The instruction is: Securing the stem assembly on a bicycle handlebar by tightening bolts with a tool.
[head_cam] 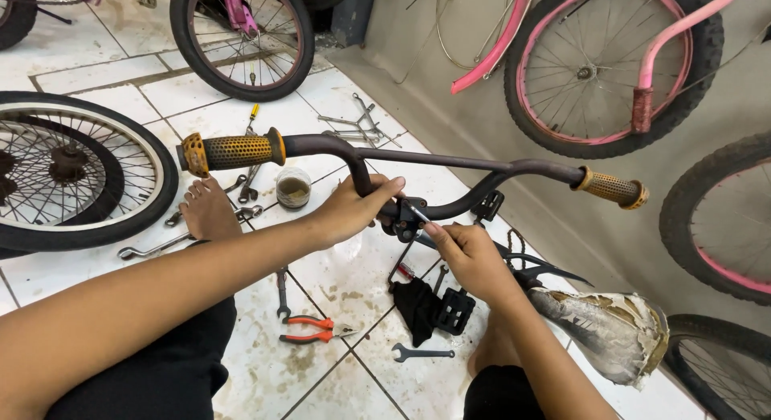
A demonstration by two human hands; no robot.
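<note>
— What do we have in our hands here?

— Our left hand (353,207) is wrapped around the dark handlebar (450,165) just beside its centre clamp (405,219), fingers closed on the bar. Our right hand (470,259) pinches a thin metal tool (416,212) between fingertips, its tip set against the clamp.

— And where does the handlebar sit?

— It runs across in front of us, above the tiled floor (353,283), with an orange grip (233,152) at the left end and another orange grip (612,188) at the right end. A worn, peeling saddle (614,328) lies just beside our right forearm.

— What lies under it?

— Red-handled pliers (309,330) and a small spanner (422,353) lie on the tiles, near a black cloth (416,307) and a black pedal (454,310). A small jar (293,187) stands near our bare foot (209,210), with more spanners (353,131) further off. A spoked wheel (68,171) lies on the left; a pink-framed bicycle (610,67) lies beyond.
</note>
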